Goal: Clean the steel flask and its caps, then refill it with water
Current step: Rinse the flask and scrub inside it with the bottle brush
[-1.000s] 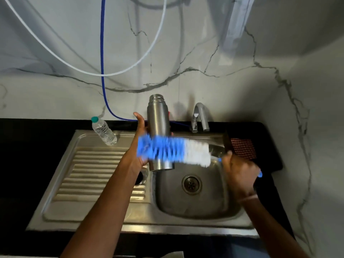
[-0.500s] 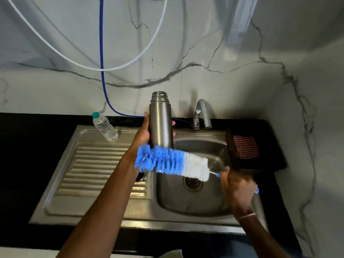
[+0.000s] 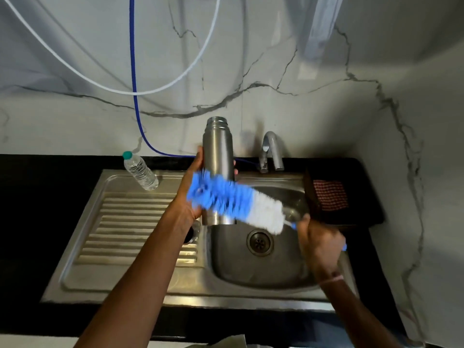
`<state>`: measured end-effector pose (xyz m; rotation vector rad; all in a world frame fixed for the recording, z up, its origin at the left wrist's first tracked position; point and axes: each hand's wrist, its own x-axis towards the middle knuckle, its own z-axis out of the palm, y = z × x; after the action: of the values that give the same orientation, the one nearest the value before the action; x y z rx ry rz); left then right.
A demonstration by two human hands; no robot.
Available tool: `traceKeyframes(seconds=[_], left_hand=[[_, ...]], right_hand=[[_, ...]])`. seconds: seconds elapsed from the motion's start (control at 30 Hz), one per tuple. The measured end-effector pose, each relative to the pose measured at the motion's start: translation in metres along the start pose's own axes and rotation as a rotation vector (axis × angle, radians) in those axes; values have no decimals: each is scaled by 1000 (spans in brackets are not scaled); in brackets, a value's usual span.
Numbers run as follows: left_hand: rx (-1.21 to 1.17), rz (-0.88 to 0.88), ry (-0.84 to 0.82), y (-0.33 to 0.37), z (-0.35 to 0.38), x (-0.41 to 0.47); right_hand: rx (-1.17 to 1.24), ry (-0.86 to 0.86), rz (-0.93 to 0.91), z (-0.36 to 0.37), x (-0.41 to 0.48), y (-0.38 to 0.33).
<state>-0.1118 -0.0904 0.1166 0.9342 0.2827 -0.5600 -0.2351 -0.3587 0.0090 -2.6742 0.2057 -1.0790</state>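
The steel flask point(image 3: 218, 151) stands upright in the air over the sink's left rim, its mouth open and uncapped. My left hand point(image 3: 191, 194) grips its lower body from the left, fingertips showing on the far side. A blue and white bottle brush point(image 3: 236, 202) lies across the front of the flask's lower half, blurred by motion. My right hand point(image 3: 320, 243) grips the brush's blue handle over the right side of the sink basin point(image 3: 261, 267). A dark round object point(image 3: 190, 233), partly hidden by my left wrist, sits on the drainboard edge; I cannot tell if it is a cap.
A tap point(image 3: 271, 151) stands behind the basin. A small plastic water bottle point(image 3: 140, 170) with a teal cap stands at the drainboard's point(image 3: 130, 232) back left. A dark tray with a red checked cloth point(image 3: 330, 198) lies right of the sink. Blue and white hoses hang on the wall.
The brush has slid up and down across the flask's side, now lying slightly higher and more tilted. Flask and left hand stay in nearly the same place.
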Motion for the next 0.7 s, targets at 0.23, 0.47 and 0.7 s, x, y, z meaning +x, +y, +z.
traceKeyframes(seconds=[0.23, 0.47, 0.7], left_hand=[[109, 10, 0, -11, 6, -15], [138, 8, 13, -13, 10, -9], [18, -79, 36, -5, 1, -12]], right_hand=[[-190, 89, 27, 13, 52, 0], [-194, 85, 125, 12, 76, -7], [75, 61, 1, -16, -11, -8]])
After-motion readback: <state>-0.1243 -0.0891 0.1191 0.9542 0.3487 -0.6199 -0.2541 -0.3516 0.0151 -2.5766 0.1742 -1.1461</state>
